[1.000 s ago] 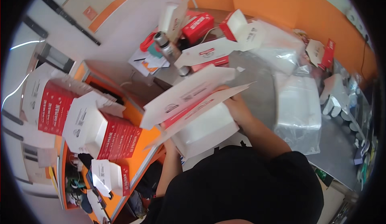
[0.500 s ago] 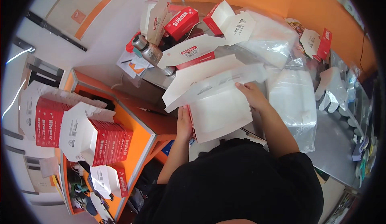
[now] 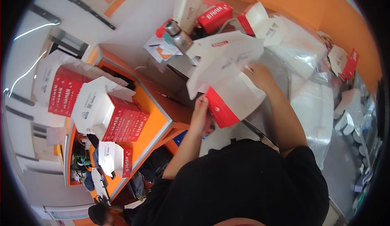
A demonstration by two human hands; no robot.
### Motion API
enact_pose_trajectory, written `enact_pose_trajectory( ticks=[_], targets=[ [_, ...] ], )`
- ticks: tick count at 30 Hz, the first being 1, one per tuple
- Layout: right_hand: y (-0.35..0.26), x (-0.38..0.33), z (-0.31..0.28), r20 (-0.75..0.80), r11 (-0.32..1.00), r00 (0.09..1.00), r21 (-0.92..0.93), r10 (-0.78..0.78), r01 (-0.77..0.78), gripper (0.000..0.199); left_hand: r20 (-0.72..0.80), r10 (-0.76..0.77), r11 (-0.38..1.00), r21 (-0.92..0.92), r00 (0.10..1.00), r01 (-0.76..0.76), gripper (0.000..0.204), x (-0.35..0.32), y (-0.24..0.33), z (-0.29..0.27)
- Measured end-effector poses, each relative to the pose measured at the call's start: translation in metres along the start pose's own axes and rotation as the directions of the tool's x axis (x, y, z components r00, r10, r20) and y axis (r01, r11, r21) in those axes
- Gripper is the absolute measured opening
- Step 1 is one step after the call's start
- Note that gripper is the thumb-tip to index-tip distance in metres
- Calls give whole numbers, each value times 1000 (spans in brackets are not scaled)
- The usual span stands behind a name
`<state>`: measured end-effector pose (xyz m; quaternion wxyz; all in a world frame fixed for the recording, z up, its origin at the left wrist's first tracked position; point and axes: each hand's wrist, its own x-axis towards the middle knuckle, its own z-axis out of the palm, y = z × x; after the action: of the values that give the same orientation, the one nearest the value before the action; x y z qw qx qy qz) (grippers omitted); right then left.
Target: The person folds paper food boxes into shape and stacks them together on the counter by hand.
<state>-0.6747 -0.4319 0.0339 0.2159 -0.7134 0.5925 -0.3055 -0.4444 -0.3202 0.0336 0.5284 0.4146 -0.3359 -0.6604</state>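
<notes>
A red and white cardboard takeaway box (image 3: 222, 109) is held in front of my chest, tilted, with its pale lid flaps (image 3: 227, 61) raised and slightly blurred. My left hand (image 3: 200, 113) grips its left end, thumb against the red side. At the far right edge, the fingers of my right hand (image 3: 260, 78) are curled round the white board. Some fingers of both hands are hidden by the cardboard. Just beyond the flaps stands a steel flask (image 3: 180, 39).
Nested stacks of red boxes (image 3: 125, 118) stand on an orange counter (image 3: 156, 118) at left, with a single box (image 3: 115, 160) nearby. Plastic-wrapped white packs (image 3: 310, 110) lie on the metal table at right. Another folded box (image 3: 215, 17) sits farther back. A person's dark-capped head (image 3: 97, 214) shows lower left.
The box has turned in my hands, so its red side now faces me. Its flaps have shifted. The whole view has swung, moving the surroundings rightward, and another person has appeared lower left.
</notes>
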Motion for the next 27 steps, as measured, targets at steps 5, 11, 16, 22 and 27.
enact_pose_trajectory(
  ticks=[5,11,16,22,27],
  targets=[
    [-19,-36,-21,-44,874,999,-486,-14,-9,40,-160,-35,999,5,986,37,27,-4,-26,0],
    [-93,-116,-28,188,891,880,-45,-436,451,34,-42,-7,1000,-20,999,6,28,-13,-33,-5],
    [-68,-114,-8,150,931,931,-106,-333,350,33,-158,36,991,132,987,-15,36,-3,-37,18],
    [-46,-93,-40,14,975,988,-165,-152,152,24,269,625,241,827,733,-508,39,-6,-49,17],
    [-29,-87,-46,-24,994,994,33,-103,103,22,757,317,-195,642,572,-741,42,4,-25,49]
  ],
)
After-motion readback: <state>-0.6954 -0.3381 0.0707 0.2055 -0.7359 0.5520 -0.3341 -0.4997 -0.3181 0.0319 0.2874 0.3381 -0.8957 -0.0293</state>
